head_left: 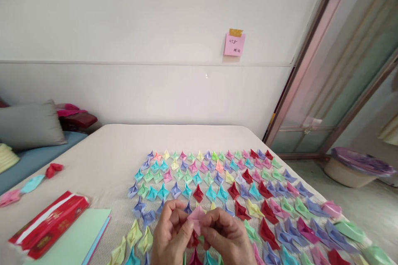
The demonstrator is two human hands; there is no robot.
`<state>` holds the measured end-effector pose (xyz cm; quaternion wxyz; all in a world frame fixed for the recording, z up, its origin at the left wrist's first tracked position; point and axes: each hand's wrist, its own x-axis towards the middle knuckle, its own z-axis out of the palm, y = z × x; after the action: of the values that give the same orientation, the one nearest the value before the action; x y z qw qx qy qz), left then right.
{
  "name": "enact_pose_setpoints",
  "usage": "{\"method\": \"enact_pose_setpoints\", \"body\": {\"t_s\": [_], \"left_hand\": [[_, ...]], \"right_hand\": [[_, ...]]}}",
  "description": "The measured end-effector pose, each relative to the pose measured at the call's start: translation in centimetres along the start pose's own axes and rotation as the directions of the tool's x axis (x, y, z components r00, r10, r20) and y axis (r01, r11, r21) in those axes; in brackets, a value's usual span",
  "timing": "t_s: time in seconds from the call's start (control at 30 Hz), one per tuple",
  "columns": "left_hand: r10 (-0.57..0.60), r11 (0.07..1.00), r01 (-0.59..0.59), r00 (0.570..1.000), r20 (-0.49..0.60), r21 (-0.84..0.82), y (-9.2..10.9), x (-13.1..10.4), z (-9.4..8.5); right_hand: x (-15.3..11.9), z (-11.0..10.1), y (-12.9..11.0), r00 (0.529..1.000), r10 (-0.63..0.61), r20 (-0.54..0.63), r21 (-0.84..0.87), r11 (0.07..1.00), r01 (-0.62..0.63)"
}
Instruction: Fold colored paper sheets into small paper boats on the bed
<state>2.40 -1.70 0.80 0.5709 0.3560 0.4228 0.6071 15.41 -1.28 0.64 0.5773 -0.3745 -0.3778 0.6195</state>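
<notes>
A small folded piece of pink paper (196,218) is held up between both hands, over the front middle of the table. My left hand (172,232) pinches its left side between thumb and fingers. On its right side, my right hand (228,236) grips it with thumb and curled fingers. Behind and around the hands, rows of small folded paper boats (162,191) in blue, green, pink, red, yellow and purple stand on the light tablecloth (124,145). Some of them are hidden behind the hands.
At the left lie a red packet (51,223), a stack of coloured paper (73,240) and folded pieces (32,183). A grey cushion (31,126) is further left. A pink note (234,44) hangs on the wall; a lined bin (354,167) stands right.
</notes>
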Motion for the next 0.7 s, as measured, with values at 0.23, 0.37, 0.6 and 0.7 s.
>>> {"method": "enact_pose_setpoints", "body": {"t_s": [0.23, 0.37, 0.6, 0.7], "left_hand": [[0.011, 1.000, -0.010, 0.999, -0.037, 0.019, 0.2, -0.1, -0.3], [-0.076, 0.989, 0.069, 0.996, -0.054, -0.133, -0.5, 0.2, -0.8], [-0.098, 0.982, 0.091, 0.995, -0.034, -0.168, -0.5, 0.3, -0.8], [-0.059, 0.993, 0.057, 0.998, -0.019, -0.099, -0.8, 0.3, -1.0]], "right_hand": [[-0.2, -0.2, 0.0, 0.998, 0.021, 0.051, -0.016, 1.000, -0.020], [-0.3, -0.1, 0.8, 0.998, 0.037, 0.050, -0.026, 0.999, -0.036], [0.3, 0.0, 0.3, 0.986, 0.154, 0.064, 0.051, 0.986, -0.157], [0.4, -0.1, -0.5, 0.983, 0.166, 0.075, -0.076, 0.984, -0.160]]}}
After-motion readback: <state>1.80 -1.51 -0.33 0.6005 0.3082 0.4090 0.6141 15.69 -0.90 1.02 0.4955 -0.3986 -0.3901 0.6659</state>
